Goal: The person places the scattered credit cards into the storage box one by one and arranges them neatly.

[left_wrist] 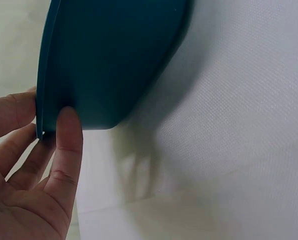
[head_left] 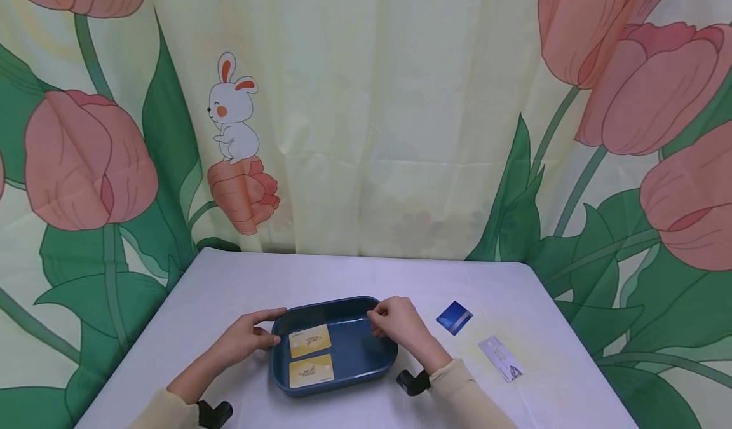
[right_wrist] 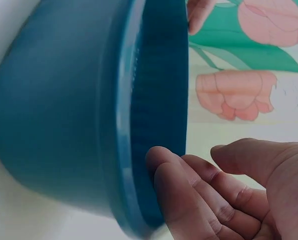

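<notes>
Between my left grip (head_left: 247,339), pinching its end, and my right grip (head_left: 403,325), loosely curled and seemingly empty, sits the blue tray (head_left: 360,353) with two yellow cards (head_left: 311,371) already inside, while the blue card (head_left: 454,318) and white card (head_left: 501,358) lie outside on the desk (head_left: 320,278), right of both grips.

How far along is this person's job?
Apparently done: two yellow cards lie in the tray. In hand: the left hand touches the tray; the right hand, showing no card, is at its opposite end. Perhaps remaining: the blue card and pale card outside it.
</notes>
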Available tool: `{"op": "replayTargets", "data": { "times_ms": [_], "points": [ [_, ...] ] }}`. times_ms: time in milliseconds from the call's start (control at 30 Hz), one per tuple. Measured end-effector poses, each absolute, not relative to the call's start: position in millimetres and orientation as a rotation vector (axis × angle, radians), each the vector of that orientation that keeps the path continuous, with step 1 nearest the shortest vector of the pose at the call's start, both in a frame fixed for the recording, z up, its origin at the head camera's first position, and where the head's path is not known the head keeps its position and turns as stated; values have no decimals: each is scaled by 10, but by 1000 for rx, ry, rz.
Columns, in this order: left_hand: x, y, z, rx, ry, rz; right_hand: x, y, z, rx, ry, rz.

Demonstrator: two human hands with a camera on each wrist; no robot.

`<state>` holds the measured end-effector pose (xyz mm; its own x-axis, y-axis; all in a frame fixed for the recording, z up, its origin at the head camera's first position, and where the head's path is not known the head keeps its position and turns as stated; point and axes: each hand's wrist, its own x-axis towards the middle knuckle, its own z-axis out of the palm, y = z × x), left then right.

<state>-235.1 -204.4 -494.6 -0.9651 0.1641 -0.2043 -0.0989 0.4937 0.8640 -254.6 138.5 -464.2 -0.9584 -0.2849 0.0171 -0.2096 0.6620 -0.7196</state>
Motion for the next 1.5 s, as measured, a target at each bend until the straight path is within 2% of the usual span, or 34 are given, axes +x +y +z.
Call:
{"op": "replayTargets", "data": {
  "times_ms": [700,1500],
  "points": [
    [-2347,-2062,-4979,110,2442,1490,-2582,1638,-4576,-196,2703,-1372],
    [-2342,-2078,-4988,102,2445,1495,-2569,2028,-4697,39,2772,-1259]
  ]
}}
